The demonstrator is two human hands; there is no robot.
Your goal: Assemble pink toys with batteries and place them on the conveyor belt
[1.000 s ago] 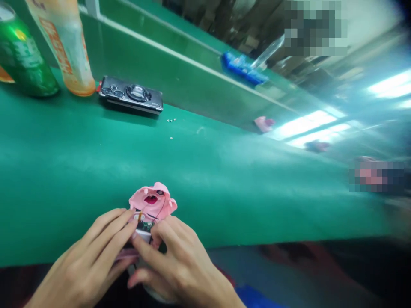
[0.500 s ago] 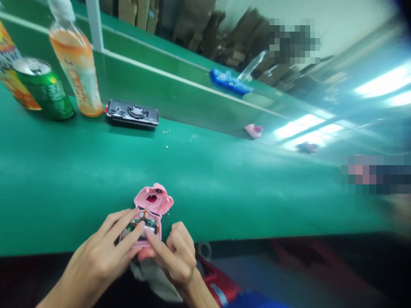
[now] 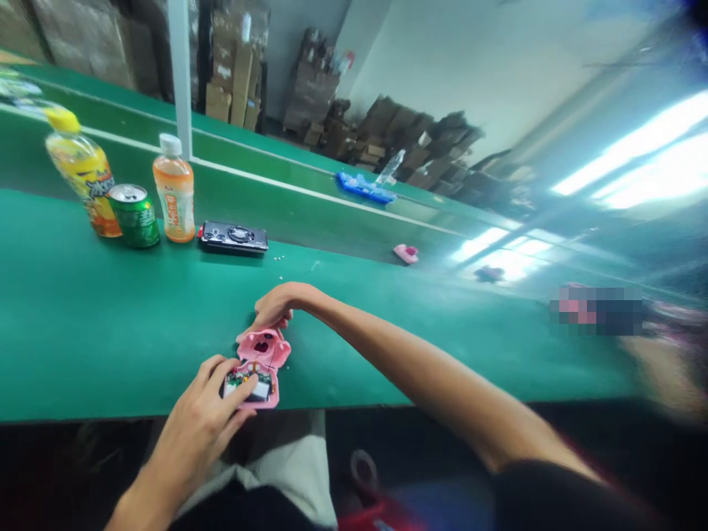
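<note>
A pink plastic casing (image 3: 268,398) lies opened out near the table's front edge, with a green circuit board and a silvery block (image 3: 259,389) inside. Its upper half (image 3: 273,355) has a dark heart-shaped opening, and thin wires join the two halves. My left hand (image 3: 213,398) grips the lower half from the left, one finger resting on the inside parts. My right hand (image 3: 275,306) reaches over from the far side and is bent down at the upper half's top edge. Its fingers are curled; their tips are partly hidden, so what they pinch is unclear.
Behind stand a yellow-capped bottle (image 3: 82,173), a green can (image 3: 133,217), an orange drink bottle (image 3: 175,192) and a dark phone-like device (image 3: 233,237). Farther off are a pink part (image 3: 406,254) and a blue tray (image 3: 365,189). A person's blurred arm (image 3: 664,361) is at right.
My right hand has moved from the lower half's right side to beyond the upper half. My left hand stays on the casing. The camera view has shifted, showing more background.
</note>
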